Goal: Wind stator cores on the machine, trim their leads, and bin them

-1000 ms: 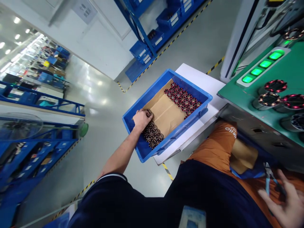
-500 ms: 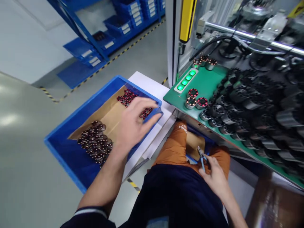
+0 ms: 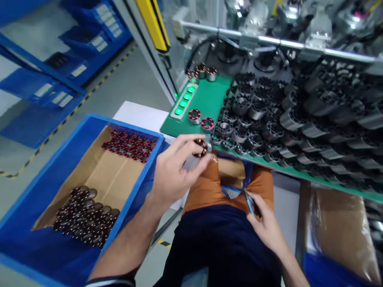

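Observation:
Between the thumb and fingers of my left hand (image 3: pixel 176 171) is a copper-wound metal ring part (image 3: pixel 202 148), held just off the front edge of the green work surface (image 3: pixel 211 95). My right hand (image 3: pixel 263 215) grips blue-handled pliers (image 3: pixel 249 202) above my lap. Two red-topped ring parts (image 3: pixel 207 124) sit on the green surface beside a strip of green lit buttons (image 3: pixel 185 100). Three copper-topped ones (image 3: pixel 211 73) stand at its back left corner.
To the left, a blue bin (image 3: pixel 134 195) holds red-wound parts (image 3: pixel 128 145) and copper-wound parts (image 3: pixel 86 217) on cardboard. Many dark ring parts (image 3: pixel 269 129) crowd the green surface. Behind them runs a metal rail (image 3: pixel 278 41); a yellow post (image 3: pixel 153 24) stands left.
The view has turned right. My left hand has gone from over the bin to the green surface's front edge and taken hold of the copper-wound part. My right hand still has the pliers.

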A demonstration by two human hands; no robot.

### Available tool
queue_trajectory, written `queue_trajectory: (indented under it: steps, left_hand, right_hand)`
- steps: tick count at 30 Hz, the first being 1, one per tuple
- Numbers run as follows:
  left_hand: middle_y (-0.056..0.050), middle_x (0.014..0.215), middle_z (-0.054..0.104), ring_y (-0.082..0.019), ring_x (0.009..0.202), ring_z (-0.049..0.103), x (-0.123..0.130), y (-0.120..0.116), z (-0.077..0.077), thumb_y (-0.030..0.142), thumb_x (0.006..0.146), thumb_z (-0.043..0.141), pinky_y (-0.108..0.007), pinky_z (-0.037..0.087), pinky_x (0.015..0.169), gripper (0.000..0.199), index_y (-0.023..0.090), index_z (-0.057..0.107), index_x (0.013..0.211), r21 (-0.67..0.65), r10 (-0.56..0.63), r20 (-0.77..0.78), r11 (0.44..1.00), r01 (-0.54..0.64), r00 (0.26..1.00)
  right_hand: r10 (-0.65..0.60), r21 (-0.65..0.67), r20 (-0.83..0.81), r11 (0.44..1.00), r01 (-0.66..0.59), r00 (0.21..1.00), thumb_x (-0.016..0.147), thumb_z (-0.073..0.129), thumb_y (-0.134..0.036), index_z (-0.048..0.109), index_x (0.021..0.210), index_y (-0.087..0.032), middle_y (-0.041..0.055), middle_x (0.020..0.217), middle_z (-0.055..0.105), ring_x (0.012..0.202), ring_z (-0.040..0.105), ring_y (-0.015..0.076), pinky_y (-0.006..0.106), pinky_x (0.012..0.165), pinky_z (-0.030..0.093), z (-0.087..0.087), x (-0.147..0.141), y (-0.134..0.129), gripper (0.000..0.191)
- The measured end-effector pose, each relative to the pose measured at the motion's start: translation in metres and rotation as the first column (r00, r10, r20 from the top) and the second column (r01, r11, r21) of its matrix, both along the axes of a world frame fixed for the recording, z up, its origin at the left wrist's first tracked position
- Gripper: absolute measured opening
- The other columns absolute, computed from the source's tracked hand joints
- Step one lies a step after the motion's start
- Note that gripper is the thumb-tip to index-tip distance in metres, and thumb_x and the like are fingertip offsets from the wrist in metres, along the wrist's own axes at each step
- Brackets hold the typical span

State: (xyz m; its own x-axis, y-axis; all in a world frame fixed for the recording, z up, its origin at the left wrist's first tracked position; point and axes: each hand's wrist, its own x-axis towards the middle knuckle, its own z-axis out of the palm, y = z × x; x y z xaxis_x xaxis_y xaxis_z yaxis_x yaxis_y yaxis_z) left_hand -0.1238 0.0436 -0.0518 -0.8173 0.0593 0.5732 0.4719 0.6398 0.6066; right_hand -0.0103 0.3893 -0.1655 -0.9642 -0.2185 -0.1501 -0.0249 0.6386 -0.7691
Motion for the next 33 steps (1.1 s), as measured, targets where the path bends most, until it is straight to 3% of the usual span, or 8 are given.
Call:
queue_trajectory:
  steps: [1,4,7,10,15,20,28,33]
  left_hand:
    - [-0.007,0.129,0.083,-0.019,0.119,0.082,0.013,0.011,0.006,0.015,0.105,0.084,-0.033,0.064,0.105,0.013,0.02,0.072,0.103,0.035,-0.041,0.018,0.999,0.04,0.999]
    - [-0.004,0.121,0.084,-0.014,0.107,0.082,0.038,0.038,0.015,0.016,0.099,0.088,-0.025,0.064,0.092,0.014,0.021,0.074,0.102,0.008,-0.081,0.022,0.997,0.081,0.996]
    - [-0.003,0.116,0.083,-0.015,0.099,0.08,0.047,0.053,0.01,0.024,0.098,0.094,-0.026,0.064,0.082,0.019,0.023,0.076,0.101,0.01,-0.072,0.03,0.997,0.072,0.997]
    - [-0.003,0.115,0.083,-0.016,0.096,0.079,0.049,0.059,0.005,0.032,0.096,0.101,-0.028,0.063,0.078,0.027,0.024,0.076,0.1,0.036,-0.084,0.032,0.996,0.083,0.996]
    - [-0.003,0.11,0.083,-0.014,0.089,0.078,0.05,0.062,0.006,0.028,0.096,0.101,-0.027,0.059,0.073,0.025,0.022,0.076,0.095,0.016,-0.111,0.027,0.994,0.111,0.993]
    - [-0.003,0.111,0.083,-0.014,0.088,0.078,0.052,0.064,0.006,0.026,0.097,0.099,-0.027,0.059,0.074,0.022,0.022,0.077,0.098,0.029,-0.147,0.041,0.989,0.146,0.988]
    - [-0.001,0.112,0.083,-0.014,0.089,0.078,0.055,0.063,0.004,0.029,0.097,0.099,-0.028,0.059,0.073,0.023,0.024,0.077,0.1,0.06,-0.155,0.085,0.987,0.151,0.984]
    - [-0.001,0.111,0.081,-0.015,0.091,0.078,0.054,0.063,-0.004,0.026,0.096,0.099,-0.028,0.061,0.075,0.023,0.025,0.076,0.098,0.102,-0.137,0.109,0.987,0.126,0.985]
  right_hand:
    - [0.003,-0.039,-0.029,0.999,-0.004,1.0,0.102,0.061,-0.026,0.07,0.156,-0.023,0.0133,0.143,0.077,0.131,0.075,0.0325,0.048,0.109,0.064,0.011,0.001,-0.005,0.055]
    - [0.04,-0.179,-0.076,0.982,-0.053,0.996,0.101,0.064,-0.016,0.073,0.156,-0.031,0.0051,0.118,0.074,0.102,0.072,0.0232,0.034,0.086,0.061,0.052,-0.007,-0.024,0.058]
    - [0.052,-0.295,-0.092,0.952,-0.077,0.994,0.096,0.062,-0.005,0.07,0.163,-0.038,0.0,0.111,0.068,0.097,0.066,0.018,0.03,0.089,0.058,0.083,-0.019,-0.038,0.075]
    - [0.082,-0.35,-0.086,0.931,-0.107,0.993,0.093,0.059,-0.001,0.067,0.167,-0.04,-0.0003,0.12,0.07,0.107,0.067,0.0178,0.03,0.097,0.057,0.098,-0.024,-0.044,0.085]
    - [0.099,-0.385,-0.088,0.914,-0.126,0.991,0.094,0.06,-0.002,0.065,0.169,-0.04,0.0007,0.131,0.073,0.115,0.068,0.0197,0.034,0.102,0.058,0.102,-0.025,-0.044,0.084]
    - [0.107,-0.373,-0.103,0.917,-0.138,0.989,0.094,0.06,-0.004,0.067,0.167,-0.038,0.0021,0.129,0.074,0.119,0.069,0.0218,0.036,0.103,0.059,0.105,-0.027,-0.042,0.082]
    - [0.07,-0.319,-0.128,0.941,-0.108,0.989,0.085,0.058,0.001,0.078,0.157,-0.031,0.0005,0.104,0.077,0.086,0.068,0.0169,0.03,0.078,0.057,0.105,-0.026,-0.043,0.081]
    - [0.04,-0.374,-0.099,0.924,-0.075,0.994,0.087,0.059,0.001,0.084,0.147,-0.026,0.0029,0.126,0.088,0.09,0.077,0.016,0.029,0.083,0.062,0.095,-0.031,-0.043,0.07]
